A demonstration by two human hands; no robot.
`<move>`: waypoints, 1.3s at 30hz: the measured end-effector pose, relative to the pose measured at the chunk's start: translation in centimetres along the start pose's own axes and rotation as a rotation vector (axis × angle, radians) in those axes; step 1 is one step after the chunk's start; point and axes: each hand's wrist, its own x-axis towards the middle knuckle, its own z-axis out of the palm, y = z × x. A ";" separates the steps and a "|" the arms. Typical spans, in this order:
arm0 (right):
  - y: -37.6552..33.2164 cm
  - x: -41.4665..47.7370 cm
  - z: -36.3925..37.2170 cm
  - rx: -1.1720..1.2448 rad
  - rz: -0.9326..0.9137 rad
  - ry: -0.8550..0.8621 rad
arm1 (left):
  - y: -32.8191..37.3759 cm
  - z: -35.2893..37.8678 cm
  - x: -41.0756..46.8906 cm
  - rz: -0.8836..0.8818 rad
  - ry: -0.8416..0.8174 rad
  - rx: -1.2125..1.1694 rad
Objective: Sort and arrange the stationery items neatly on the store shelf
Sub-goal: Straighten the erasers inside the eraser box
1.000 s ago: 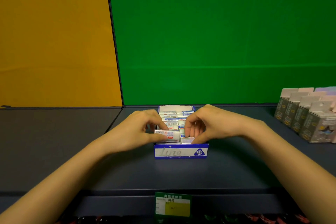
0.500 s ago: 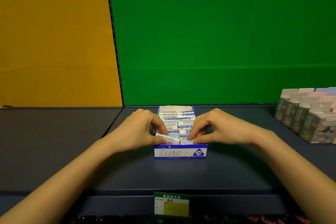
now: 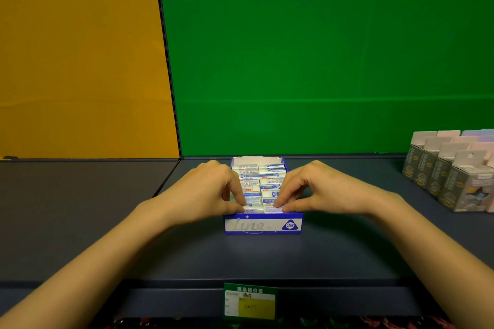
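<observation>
- Both hands are pinching, head cam view: left hand (image 3: 203, 195) has thumb and forefinger closed on the front-left eraser (image 3: 254, 209), and right hand (image 3: 328, 192) is doing the same on the front-right eraser (image 3: 271, 210).
- Those two sit just behind the front wall of the blue display box (image 3: 263, 226). My guess is they're being seated level with the rows behind.
- The box is on the dark shelf (image 3: 267, 256), roughly mid-width, with its back end close to the shelf's rear edge.
- The other erasers run in two columns to the back, so it looks nearly full.
- Grey cartons (image 3: 449, 176) are lined up at the right edge, well apart.
- A price tag (image 3: 250, 302) hangs on the front edge right below, probably why the box is centred there.
</observation>
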 end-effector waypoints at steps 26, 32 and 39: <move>0.7 -1.6 0.6 -0.180 0.047 0.046 | -1.1 1.2 -0.5 0.046 -0.134 -0.192; 0.3 -1.6 1.1 -0.225 0.089 0.094 | -0.9 1.2 -0.6 0.034 -0.073 -0.194; 0.0 -1.4 2.0 -0.237 0.158 0.085 | -0.4 1.4 -0.3 0.044 -0.078 -0.096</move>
